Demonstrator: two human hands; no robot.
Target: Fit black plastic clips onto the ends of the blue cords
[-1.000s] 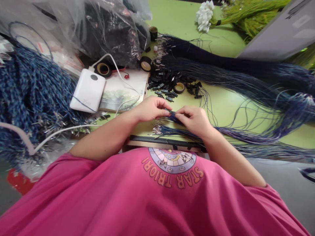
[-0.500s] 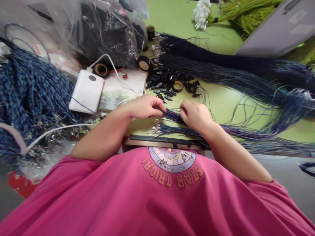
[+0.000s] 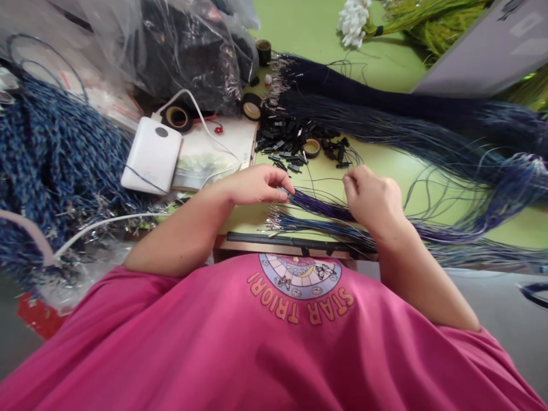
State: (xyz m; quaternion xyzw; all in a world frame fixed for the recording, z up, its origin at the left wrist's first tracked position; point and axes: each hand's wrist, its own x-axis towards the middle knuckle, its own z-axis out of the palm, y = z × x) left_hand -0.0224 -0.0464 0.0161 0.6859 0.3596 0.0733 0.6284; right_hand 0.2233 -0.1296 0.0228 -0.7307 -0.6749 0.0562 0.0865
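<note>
My left hand (image 3: pixel 263 184) is closed, thumb and fingers pinching one end of a bundle of purple-blue wires (image 3: pixel 319 204). The bundle stretches right from my fingertips and passes beneath my right hand (image 3: pixel 372 197). That hand is closed too, its thumb and forefinger pinched on a thin dark wire (image 3: pixel 329 179) above the bundle. Nearer my body lies a second bundle of blue wires (image 3: pixel 299 222), its silver metal tips pointing left. Small black plastic connectors (image 3: pixel 282 137) lie in a heap beyond my hands.
Dark blue wires (image 3: pixel 363 108) spread across the back of the green table (image 3: pixel 295 23). A white power bank (image 3: pixel 152 154) with a cable rests at left by rolls of black tape (image 3: pixel 177 119). Twisted blue wires (image 3: pixel 55 142) fill the far left. A pale panel (image 3: pixel 479 51) stands back right.
My right hand has moved right, away from my left hand, uncovering more of the purple-blue bundle. My left hand keeps its pinch in nearly the same spot.
</note>
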